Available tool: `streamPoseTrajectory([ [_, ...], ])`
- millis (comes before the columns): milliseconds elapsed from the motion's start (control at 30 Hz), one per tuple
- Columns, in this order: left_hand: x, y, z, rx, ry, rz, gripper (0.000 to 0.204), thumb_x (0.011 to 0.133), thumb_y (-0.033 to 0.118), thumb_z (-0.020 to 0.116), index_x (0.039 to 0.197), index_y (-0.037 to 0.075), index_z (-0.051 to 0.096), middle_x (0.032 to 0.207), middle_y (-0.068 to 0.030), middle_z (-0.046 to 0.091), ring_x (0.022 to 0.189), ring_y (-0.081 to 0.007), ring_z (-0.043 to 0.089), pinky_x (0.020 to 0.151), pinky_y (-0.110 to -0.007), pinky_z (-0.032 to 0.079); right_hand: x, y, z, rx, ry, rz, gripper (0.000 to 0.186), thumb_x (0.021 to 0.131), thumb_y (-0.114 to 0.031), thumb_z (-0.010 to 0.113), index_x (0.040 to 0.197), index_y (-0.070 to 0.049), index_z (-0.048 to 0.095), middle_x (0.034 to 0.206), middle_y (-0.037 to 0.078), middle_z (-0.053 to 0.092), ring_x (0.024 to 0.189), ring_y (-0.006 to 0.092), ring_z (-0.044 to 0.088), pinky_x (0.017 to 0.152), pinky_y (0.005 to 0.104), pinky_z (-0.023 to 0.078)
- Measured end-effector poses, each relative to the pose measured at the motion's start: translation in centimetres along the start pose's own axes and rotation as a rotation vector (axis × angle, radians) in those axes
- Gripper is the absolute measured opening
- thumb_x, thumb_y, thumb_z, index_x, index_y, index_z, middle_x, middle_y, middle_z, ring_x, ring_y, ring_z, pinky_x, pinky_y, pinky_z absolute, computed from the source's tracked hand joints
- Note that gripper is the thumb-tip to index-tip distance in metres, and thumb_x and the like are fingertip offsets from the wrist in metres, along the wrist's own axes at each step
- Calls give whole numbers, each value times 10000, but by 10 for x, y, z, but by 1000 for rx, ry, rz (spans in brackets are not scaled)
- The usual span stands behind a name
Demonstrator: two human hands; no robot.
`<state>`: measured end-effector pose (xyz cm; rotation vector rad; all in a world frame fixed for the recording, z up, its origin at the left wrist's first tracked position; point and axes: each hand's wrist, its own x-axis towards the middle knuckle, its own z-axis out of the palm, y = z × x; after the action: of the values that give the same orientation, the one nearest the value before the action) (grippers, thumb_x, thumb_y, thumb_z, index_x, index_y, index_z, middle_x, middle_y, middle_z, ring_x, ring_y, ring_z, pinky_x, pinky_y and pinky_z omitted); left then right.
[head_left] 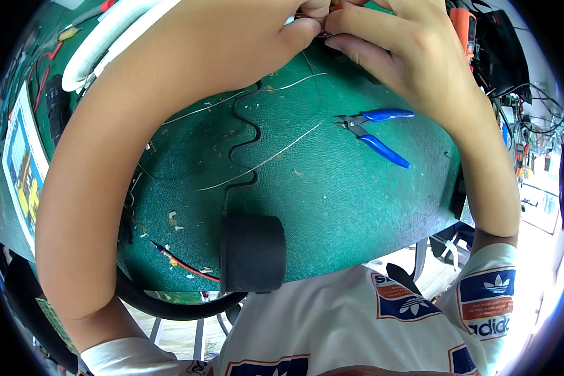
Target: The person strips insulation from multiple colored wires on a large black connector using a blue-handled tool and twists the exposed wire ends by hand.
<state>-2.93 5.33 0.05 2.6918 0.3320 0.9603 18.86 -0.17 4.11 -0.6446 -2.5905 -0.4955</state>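
Both my hands are at the top edge, fingers curled together around a small part (pixel 324 32) that they mostly hide. My left hand (pixel 297 31) comes in from the left; my right hand (pixel 395 50) has its thumb and index finger bent toward that part. Below them, thin bare wires (pixel 260 168) and a wavy black cable (pixel 254 135) lie on the green mat (pixel 332 207). Blue-handled cutters (pixel 382 149) lie open under my right hand. A black cylinder (pixel 252 254) stands at the near edge beside a red-and-black probe lead (pixel 197 271).
At the left are a printed sheet (pixel 25 156), a dark cylindrical tool (pixel 55 106), red leads and a white ring-shaped frame (pixel 97 44). An orange device (pixel 462 31), a black bag (pixel 507 56) and tangled cables (pixel 539 119) crowd the top right.
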Motion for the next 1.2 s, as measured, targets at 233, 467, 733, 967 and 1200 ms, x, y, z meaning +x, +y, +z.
streamPoseTrajectory([
  [233,-4,6,-14,-32,-82,83,107,870,73,628,900,-1,698,1236,-260,598,1309,-394,501,1082,-496,392,-1,-3,7,-114,-1,-88,169,672,-77,783,821,-97,706,902,30,561,1029,286,610,1024,547,394],
  [467,-4,9,-14,28,-192,-75,81,884,69,638,889,2,684,1186,-247,613,1335,-383,486,1092,-502,385,-3,-4,15,-162,58,-168,145,665,-81,772,799,-98,717,872,24,535,969,262,618,1030,563,401],
  [733,-7,15,-13,-48,-148,-214,61,877,62,663,892,3,667,1143,-215,598,1196,-356,550,1014,-426,440,-3,-1,17,-174,62,-164,155,688,-78,782,814,-88,692,906,42,531,964,275,597,1023,532,411],
  [967,-15,6,16,4,252,-113,212,745,-17,769,903,17,633,1182,-192,569,1080,-364,613,905,-409,504,-11,9,19,129,31,154,177,799,-82,779,914,-67,644,1018,92,568,996,315,553,951,438,411],
  [1200,-13,6,34,28,365,-105,245,705,-44,778,887,27,630,1189,-189,565,1032,-359,640,888,-397,524,-18,11,20,269,33,237,149,841,-88,758,911,-57,630,943,101,568,907,314,542,856,401,414],
])
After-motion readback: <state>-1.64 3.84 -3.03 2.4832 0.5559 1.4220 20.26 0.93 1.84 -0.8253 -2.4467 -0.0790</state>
